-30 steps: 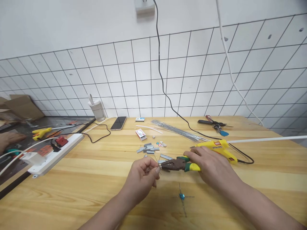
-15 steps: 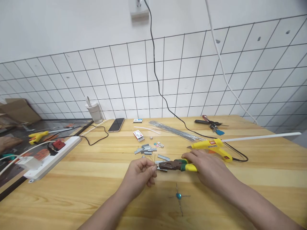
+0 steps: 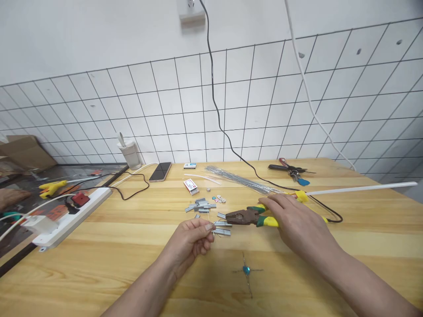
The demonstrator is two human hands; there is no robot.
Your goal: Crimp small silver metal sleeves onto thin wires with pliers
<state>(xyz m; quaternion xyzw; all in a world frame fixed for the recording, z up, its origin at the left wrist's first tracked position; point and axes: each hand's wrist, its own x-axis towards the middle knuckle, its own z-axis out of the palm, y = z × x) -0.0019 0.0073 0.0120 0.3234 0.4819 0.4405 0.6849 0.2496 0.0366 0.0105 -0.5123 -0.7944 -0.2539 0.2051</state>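
My left hand point(image 3: 193, 240) is closed in a pinch on a thin piece of wire point(image 3: 209, 220) that stands up from its fingertips. My right hand point(image 3: 294, 220) grips the green and yellow handles of rusty pliers point(image 3: 246, 216), whose jaws point left and sit a little apart from the wire. Several strips of staples point(image 3: 205, 206) lie just beyond the left hand. A blue bead with crossed wires point(image 3: 246, 270) rests on the wooden table point(image 3: 99, 255) in front of both hands. The yellow glue gun point(image 3: 302, 196) is mostly hidden behind my right hand.
A bundle of thin metal rods point(image 3: 244, 179), a small box point(image 3: 191, 186), a phone point(image 3: 161, 171) and a white cup point(image 3: 128, 152) lie further back. A white power strip point(image 3: 69, 215) sits at the left edge. Scissors and a blue key fob point(image 3: 291, 171) lie at the back right.
My right hand has drawn the pliers back to the right and slightly up, away from the wire. My left hand has stayed pinched on the wire and shifted little.
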